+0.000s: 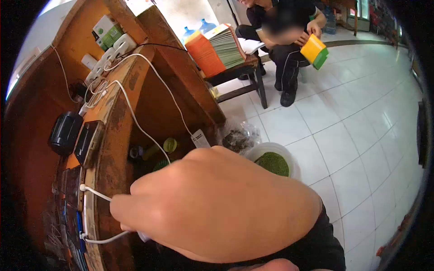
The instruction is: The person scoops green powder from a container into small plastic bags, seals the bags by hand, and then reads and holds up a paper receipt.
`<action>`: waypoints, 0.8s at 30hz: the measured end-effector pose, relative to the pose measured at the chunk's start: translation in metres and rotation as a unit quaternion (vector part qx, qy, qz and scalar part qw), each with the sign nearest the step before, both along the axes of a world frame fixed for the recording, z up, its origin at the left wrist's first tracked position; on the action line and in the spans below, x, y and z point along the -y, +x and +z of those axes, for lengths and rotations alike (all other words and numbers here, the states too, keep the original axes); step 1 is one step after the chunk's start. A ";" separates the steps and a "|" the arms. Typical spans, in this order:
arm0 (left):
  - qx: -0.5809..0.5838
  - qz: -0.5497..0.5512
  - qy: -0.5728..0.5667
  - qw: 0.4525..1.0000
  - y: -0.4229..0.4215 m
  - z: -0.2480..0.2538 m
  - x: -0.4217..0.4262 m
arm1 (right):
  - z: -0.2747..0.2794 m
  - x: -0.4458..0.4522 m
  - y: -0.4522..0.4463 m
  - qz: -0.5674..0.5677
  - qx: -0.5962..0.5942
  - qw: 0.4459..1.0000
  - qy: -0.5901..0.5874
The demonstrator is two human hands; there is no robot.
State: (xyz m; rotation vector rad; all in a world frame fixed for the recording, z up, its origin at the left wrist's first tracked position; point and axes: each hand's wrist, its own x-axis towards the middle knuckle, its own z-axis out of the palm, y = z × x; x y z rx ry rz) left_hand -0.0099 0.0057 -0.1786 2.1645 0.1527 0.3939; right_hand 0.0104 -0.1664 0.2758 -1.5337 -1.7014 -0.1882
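Observation:
My right hand (217, 203) fills the lower middle of the view, back of the hand up and fingers curled closed toward the wooden counter's edge (118, 92). What lies inside the fingers is hidden; a small pale bit shows just under them. White charging cables (100, 195) run from devices on the shelf to beside and below the fingers; I cannot tell whether the hand grips one. A strip of skin at the bottom edge seems to be my left hand (271, 265), its fingers hidden. Nearby on the ledge lie a dark phone (89, 143) and a black rounded case (65, 133).
White power sockets (106, 58) line the counter top. A tub of green powder (273, 163) and a clear plastic bag (239, 135) stand on the tiled floor (352, 149). Beyond, a seated person (289, 63) holds a yellow-green packet (314, 50) beside a bench (244, 67) with stacked packets (217, 52).

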 end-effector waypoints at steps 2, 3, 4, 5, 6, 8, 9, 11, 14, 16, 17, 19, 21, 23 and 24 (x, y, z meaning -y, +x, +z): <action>0.002 -0.002 0.002 1.000 0.005 -0.003 0.006 | -0.009 -0.003 0.005 0.009 -0.043 0.999 0.003; 0.002 -0.002 0.003 1.000 0.007 -0.007 0.008 | -0.014 -0.007 0.009 0.063 -0.073 0.995 0.002; 0.000 -0.004 0.002 1.000 0.006 -0.010 0.012 | -0.019 -0.007 0.011 0.116 -0.106 0.988 -0.004; 0.001 -0.004 0.001 1.000 0.006 -0.013 0.016 | -0.022 -0.005 0.011 0.166 -0.142 0.976 -0.013; 0.001 -0.007 0.002 1.000 0.008 -0.015 0.019 | -0.024 0.002 0.012 0.168 -0.138 0.976 -0.006; 0.002 -0.004 -0.001 1.000 0.005 -0.017 0.024 | -0.027 0.012 0.013 0.214 -0.200 0.956 -0.002; 0.004 -0.003 0.000 1.000 0.005 -0.018 0.026 | -0.029 0.013 0.013 0.237 -0.215 0.947 -0.002; 0.001 -0.002 0.002 1.000 0.006 -0.017 0.027 | -0.034 0.015 0.016 0.307 -0.327 0.892 0.048; 0.006 0.003 -0.009 1.000 0.006 -0.018 0.031 | -0.043 0.020 0.019 0.378 -0.406 0.831 0.033; -0.010 0.036 0.013 0.999 -0.002 0.000 0.034 | -0.051 0.015 0.021 0.375 -0.366 0.849 0.068; -0.006 0.040 0.011 0.999 -0.007 -0.028 0.027 | -0.056 0.013 0.022 0.373 -0.346 0.857 0.086; 0.031 -0.007 -0.039 0.999 0.006 -0.097 0.003 | -0.046 0.023 0.041 0.396 -0.321 0.860 0.031; 0.061 0.022 -0.005 0.998 0.000 -0.075 0.003 | -0.046 0.031 0.069 0.411 -0.315 0.855 -0.024; 0.058 0.002 -0.015 0.998 0.000 -0.036 0.020 | -0.052 0.023 0.091 0.239 -0.349 0.905 -0.050; 0.033 -0.020 -0.051 0.998 0.001 -0.017 0.022 | -0.057 0.018 0.099 0.131 -0.411 0.899 -0.070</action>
